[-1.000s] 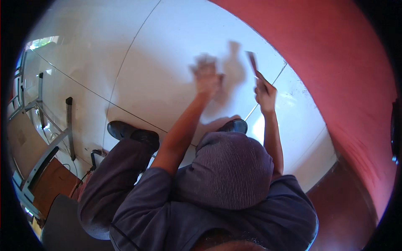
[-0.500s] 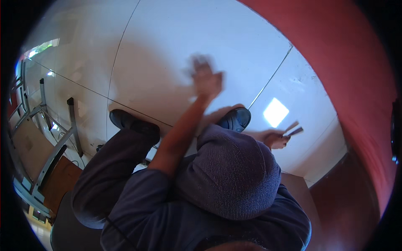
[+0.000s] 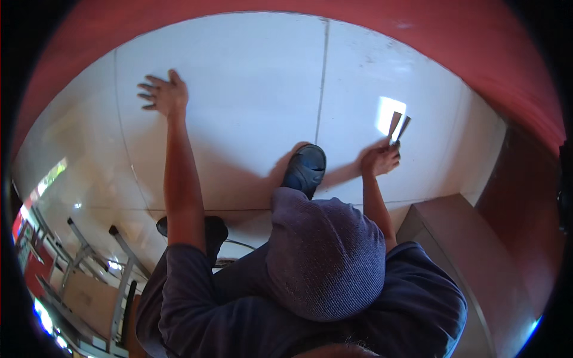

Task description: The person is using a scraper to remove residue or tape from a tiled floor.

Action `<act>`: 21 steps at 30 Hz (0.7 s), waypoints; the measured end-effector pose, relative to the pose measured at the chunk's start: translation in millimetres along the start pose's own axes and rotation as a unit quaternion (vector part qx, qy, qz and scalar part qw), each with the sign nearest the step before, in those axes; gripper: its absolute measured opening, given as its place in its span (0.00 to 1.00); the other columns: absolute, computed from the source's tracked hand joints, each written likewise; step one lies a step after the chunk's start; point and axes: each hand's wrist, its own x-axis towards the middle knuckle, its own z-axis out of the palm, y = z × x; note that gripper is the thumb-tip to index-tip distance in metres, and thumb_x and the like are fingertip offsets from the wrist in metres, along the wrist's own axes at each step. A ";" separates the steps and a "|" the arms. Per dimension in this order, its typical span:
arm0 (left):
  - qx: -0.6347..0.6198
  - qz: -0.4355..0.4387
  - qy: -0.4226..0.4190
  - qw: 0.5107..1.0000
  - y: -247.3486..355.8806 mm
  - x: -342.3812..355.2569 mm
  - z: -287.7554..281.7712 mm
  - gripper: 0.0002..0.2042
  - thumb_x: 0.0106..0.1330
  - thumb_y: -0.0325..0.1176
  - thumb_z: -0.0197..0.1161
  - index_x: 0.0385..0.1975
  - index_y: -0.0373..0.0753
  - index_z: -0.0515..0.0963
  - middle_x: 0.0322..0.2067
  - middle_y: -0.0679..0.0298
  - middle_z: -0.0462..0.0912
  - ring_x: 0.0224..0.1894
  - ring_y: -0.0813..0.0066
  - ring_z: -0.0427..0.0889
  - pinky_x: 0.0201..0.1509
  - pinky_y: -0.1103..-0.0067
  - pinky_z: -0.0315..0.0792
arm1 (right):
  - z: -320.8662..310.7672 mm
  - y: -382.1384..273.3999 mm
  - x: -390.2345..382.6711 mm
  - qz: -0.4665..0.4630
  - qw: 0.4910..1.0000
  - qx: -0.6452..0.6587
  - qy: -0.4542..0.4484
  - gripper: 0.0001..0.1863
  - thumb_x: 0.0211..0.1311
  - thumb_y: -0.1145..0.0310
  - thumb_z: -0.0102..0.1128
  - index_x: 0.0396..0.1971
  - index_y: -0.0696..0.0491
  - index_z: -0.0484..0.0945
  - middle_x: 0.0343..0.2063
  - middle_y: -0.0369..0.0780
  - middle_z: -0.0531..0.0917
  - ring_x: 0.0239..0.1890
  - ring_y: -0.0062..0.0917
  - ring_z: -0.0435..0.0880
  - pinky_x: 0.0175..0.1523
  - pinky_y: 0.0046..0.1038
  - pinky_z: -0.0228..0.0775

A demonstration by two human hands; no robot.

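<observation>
Flanking the hands (image 3: 164,95): grey cap (image 3: 325,259), dark shoe (image 3: 305,168), red wall (image 3: 477,53).

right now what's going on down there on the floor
A person is bent low over a white tiled floor beside a red wall. The left hand is spread flat on a tile, arm straight, holding nothing. The right hand holds two thin flat blades, fanned apart, tips pointing at the tile. A dark shoe is planted between the arms.
</observation>
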 end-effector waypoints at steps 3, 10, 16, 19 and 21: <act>-0.016 0.104 0.033 0.994 109.4 -25.2 11.1 0.39 0.63 0.59 0.44 0.65 0.32 0.52 0.66 0.39 0.46 0.67 0.33 0.44 0.61 0.38 0.42 | -3.4 0.1 -5.6 -0.009 1.000 0.013 0.000 0.22 0.57 0.73 0.48 0.54 0.55 0.67 0.40 0.47 0.77 0.44 0.41 0.71 0.49 0.40 0.60; -0.110 0.366 -0.086 0.920 313.3 -154.5 -26.1 0.33 0.63 0.54 0.48 0.64 0.39 0.58 0.65 0.43 0.53 0.69 0.43 0.46 0.65 0.44 0.39 | -11.4 2.2 -1.5 0.002 0.998 0.063 -0.030 0.21 0.58 0.74 0.46 0.54 0.55 0.68 0.41 0.48 0.76 0.44 0.42 0.71 0.51 0.40 0.60; -0.082 0.230 0.086 0.966 227.0 -102.7 12.1 0.28 0.63 0.52 0.49 0.52 0.32 0.64 0.50 0.46 0.66 0.58 0.45 0.62 0.59 0.54 0.57 | 11.8 24.0 0.8 -0.008 0.994 0.101 -0.035 0.21 0.56 0.75 0.48 0.52 0.57 0.70 0.39 0.46 0.77 0.44 0.40 0.71 0.52 0.40 0.59; 0.001 0.207 0.052 0.977 239.1 -125.6 13.1 0.36 0.65 0.57 0.43 0.66 0.36 0.52 0.66 0.40 0.46 0.66 0.33 0.46 0.62 0.40 0.43 | 10.4 20.0 -0.3 0.016 0.992 0.119 -0.039 0.23 0.52 0.75 0.51 0.52 0.54 0.70 0.39 0.47 0.76 0.43 0.41 0.71 0.51 0.41 0.61; 0.011 0.323 0.019 0.946 280.3 -162.3 3.9 0.36 0.65 0.58 0.43 0.66 0.38 0.51 0.66 0.41 0.47 0.67 0.34 0.45 0.62 0.40 0.43 | 10.8 19.3 0.5 0.013 0.991 0.131 -0.003 0.24 0.50 0.75 0.53 0.52 0.54 0.71 0.39 0.47 0.76 0.43 0.41 0.71 0.49 0.40 0.62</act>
